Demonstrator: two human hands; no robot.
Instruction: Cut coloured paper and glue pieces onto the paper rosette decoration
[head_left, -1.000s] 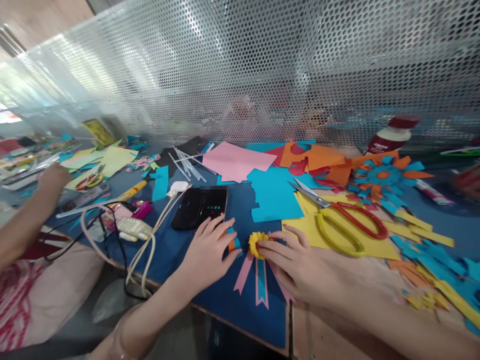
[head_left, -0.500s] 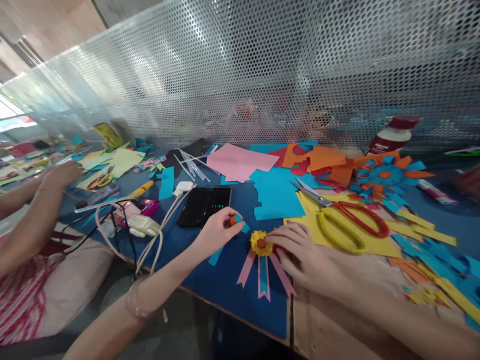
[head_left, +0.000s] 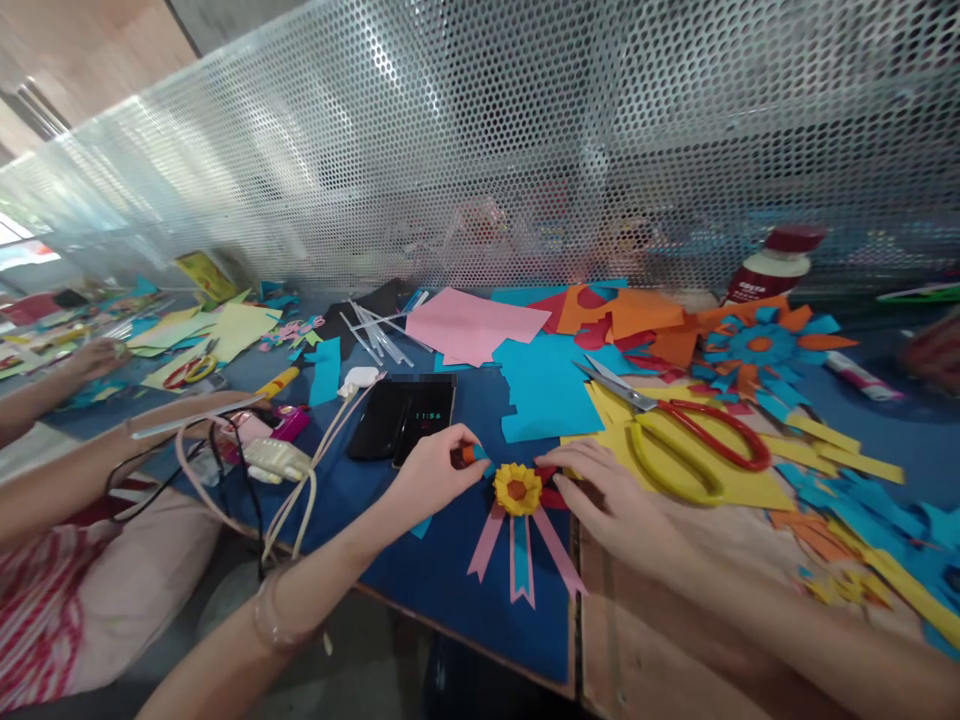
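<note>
A yellow paper flower (head_left: 517,489) with an orange centre lies on the blue table, three ribbon tails, pink and blue, spreading below it. My left hand (head_left: 439,465) is just left of the flower, fingers pinched on a small orange-and-blue piece (head_left: 474,455). To the flower's right, my right hand (head_left: 611,495) rests with its fingertips at red paper (head_left: 553,495) beside the petals; whether it grips the paper is hard to make out. Red-and-yellow scissors (head_left: 667,425) lie open on yellow paper beyond my right hand. A black phone (head_left: 427,405) sits behind my left hand.
Blue (head_left: 544,385) and pink (head_left: 476,325) sheets lie ahead. A blue-and-orange paper flower (head_left: 761,345) and a bottle (head_left: 772,265) stand at the right. Cables (head_left: 307,500) and another person's arms (head_left: 90,465) are at left. A perforated metal panel (head_left: 450,130) rises behind.
My right fingertips have come off the yellow flower to its right side. The view has shifted slightly. At left, the other person's arms have moved, one reaching toward the cables.
</note>
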